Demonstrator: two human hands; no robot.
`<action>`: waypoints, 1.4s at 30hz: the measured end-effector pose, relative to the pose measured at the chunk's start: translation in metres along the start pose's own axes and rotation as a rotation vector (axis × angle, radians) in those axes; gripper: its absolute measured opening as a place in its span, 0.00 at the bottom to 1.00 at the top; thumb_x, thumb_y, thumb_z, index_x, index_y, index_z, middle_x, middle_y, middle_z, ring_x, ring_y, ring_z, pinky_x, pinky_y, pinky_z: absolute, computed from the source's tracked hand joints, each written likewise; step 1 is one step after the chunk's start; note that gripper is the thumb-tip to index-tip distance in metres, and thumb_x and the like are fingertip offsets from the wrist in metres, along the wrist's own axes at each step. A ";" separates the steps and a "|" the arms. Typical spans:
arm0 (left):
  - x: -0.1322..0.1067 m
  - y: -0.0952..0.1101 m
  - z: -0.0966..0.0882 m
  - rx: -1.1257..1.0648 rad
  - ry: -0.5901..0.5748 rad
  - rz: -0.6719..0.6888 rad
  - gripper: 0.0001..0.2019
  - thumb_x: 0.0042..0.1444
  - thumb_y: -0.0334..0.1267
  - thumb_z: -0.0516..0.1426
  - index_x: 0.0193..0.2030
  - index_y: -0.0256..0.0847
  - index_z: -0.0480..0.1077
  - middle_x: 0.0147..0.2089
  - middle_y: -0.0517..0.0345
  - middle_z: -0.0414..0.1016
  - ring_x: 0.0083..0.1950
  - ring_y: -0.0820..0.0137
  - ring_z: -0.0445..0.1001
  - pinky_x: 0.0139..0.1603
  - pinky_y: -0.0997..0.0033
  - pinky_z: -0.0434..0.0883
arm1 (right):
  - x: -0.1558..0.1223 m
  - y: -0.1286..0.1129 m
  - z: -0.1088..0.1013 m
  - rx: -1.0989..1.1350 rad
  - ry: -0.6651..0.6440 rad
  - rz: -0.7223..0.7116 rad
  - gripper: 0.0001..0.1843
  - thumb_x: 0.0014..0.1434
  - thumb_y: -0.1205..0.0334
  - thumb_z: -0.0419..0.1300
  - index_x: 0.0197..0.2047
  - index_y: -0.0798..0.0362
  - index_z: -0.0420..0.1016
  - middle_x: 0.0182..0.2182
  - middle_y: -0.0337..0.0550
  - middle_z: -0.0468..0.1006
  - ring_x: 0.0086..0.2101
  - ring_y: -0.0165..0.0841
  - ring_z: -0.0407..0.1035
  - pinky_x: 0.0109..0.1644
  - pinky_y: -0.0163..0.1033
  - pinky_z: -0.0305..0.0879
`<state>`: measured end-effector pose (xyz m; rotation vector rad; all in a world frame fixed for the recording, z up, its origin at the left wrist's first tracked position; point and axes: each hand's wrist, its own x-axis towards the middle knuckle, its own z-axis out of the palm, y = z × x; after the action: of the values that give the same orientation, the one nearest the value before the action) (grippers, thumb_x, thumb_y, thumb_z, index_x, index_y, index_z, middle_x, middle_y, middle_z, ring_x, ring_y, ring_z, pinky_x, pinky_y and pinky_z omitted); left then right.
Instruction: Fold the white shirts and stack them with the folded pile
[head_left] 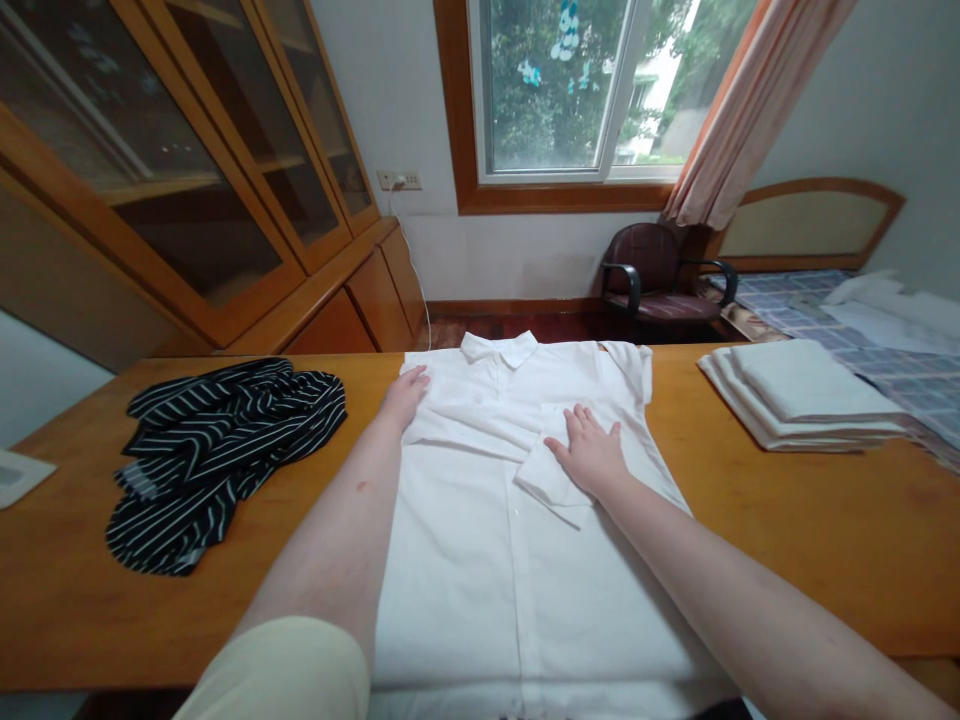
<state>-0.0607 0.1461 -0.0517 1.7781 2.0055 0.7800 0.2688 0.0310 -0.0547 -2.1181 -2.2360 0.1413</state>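
Observation:
A white collared shirt (457, 560) lies front side up on the wooden table, its collar at the far edge and its hem toward me. One sleeve is laid across the chest, with its cuff near the middle. My left hand (405, 396) rests on the shirt's left edge below the shoulder, fingers stretched out over the fabric. On the folded sleeve near the cuff, my right hand (589, 452) lies flat with its fingers spread. Neither hand grips anything. At the right shoulder the fabric is bunched.
A crumpled black-and-white striped garment (225, 450) lies on the table (810, 540) at left. Folded white cloths (802, 395) are stacked at right. Beyond the table stand a brown armchair (651, 262), a bed (795, 300) and a glass-door cabinet (300, 260).

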 end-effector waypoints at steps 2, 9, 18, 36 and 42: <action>-0.011 0.006 -0.005 0.108 0.044 0.062 0.21 0.61 0.43 0.45 0.59 0.45 0.64 0.63 0.57 0.63 0.68 0.63 0.51 0.68 0.54 0.42 | 0.000 0.000 -0.002 0.006 0.000 0.007 0.39 0.61 0.39 0.38 0.66 0.58 0.47 0.66 0.58 0.46 0.64 0.46 0.37 0.60 0.65 0.32; -0.094 0.035 -0.011 0.358 -0.294 0.273 0.29 0.59 0.49 0.48 0.66 0.42 0.53 0.70 0.50 0.46 0.70 0.62 0.45 0.67 0.55 0.45 | -0.002 0.000 -0.008 0.062 -0.026 0.000 0.39 0.61 0.39 0.39 0.66 0.57 0.50 0.66 0.57 0.46 0.64 0.44 0.38 0.61 0.64 0.31; -0.108 0.031 -0.020 0.287 -0.309 0.452 0.17 0.56 0.37 0.51 0.52 0.45 0.72 0.56 0.56 0.71 0.57 0.65 0.66 0.61 0.64 0.59 | 0.000 0.007 -0.009 0.065 -0.018 -0.056 0.36 0.61 0.41 0.43 0.64 0.56 0.53 0.65 0.58 0.49 0.64 0.45 0.41 0.60 0.64 0.34; -0.102 0.021 -0.042 0.373 -0.291 0.314 0.15 0.43 0.24 0.49 0.32 0.46 0.72 0.38 0.58 0.75 0.43 0.66 0.70 0.44 0.70 0.65 | 0.003 0.023 -0.021 0.258 0.015 -0.088 0.15 0.59 0.53 0.52 0.43 0.51 0.74 0.49 0.48 0.73 0.48 0.39 0.65 0.57 0.48 0.52; -0.091 0.002 -0.055 0.511 -0.143 0.150 0.12 0.43 0.25 0.50 0.29 0.45 0.70 0.38 0.55 0.74 0.43 0.63 0.70 0.42 0.68 0.64 | 0.001 0.023 -0.026 0.441 0.124 -0.095 0.13 0.58 0.56 0.50 0.34 0.51 0.73 0.36 0.43 0.75 0.40 0.35 0.67 0.45 0.37 0.59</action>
<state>-0.0775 0.0471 -0.0164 2.2057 2.1205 0.1682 0.2944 0.0339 -0.0314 -1.7386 -2.0013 0.4393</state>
